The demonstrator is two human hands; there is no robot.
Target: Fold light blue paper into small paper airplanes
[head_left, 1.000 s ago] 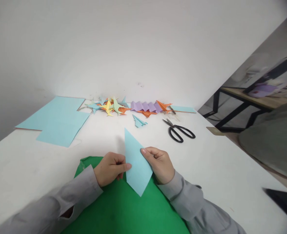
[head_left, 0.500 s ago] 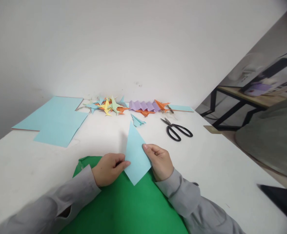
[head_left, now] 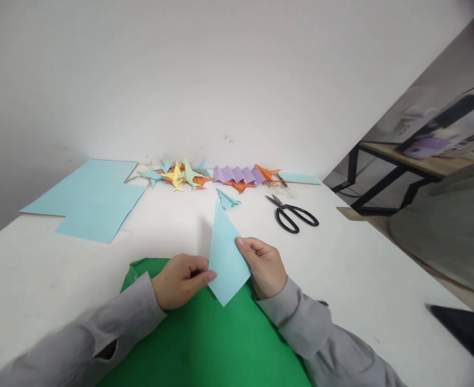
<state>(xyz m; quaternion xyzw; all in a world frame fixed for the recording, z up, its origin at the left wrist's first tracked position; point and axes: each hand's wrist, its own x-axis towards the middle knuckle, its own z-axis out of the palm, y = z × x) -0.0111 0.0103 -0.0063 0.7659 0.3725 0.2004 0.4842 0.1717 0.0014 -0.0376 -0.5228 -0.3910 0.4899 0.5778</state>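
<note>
Between my two hands a light blue sheet of paper (head_left: 228, 260), folded to a kite shape, is held up with its long point away from me. My left hand (head_left: 183, 280) pinches its left edge low down, thumb in front. On the other side my right hand (head_left: 264, 267) grips the right edge, thumb on the face and fingers behind. Under the paper lies a green cushion or cloth (head_left: 208, 344). Just beyond the paper's tip rests a small blue folded paper piece (head_left: 228, 200).
Black-handled scissors (head_left: 289, 212) lie partly open on the white table (head_left: 361, 274). Blue paper sheets (head_left: 95, 201) are stacked at the left. Along the wall are folded paper figures (head_left: 180, 174) and a pleated purple strip (head_left: 239, 174). A wood-topped table (head_left: 398, 156) stands off to the right.
The kite-shaped paper has shifted very slightly to the right, its left edge turning a little. Both hands keep their hold; the other things have not moved.
</note>
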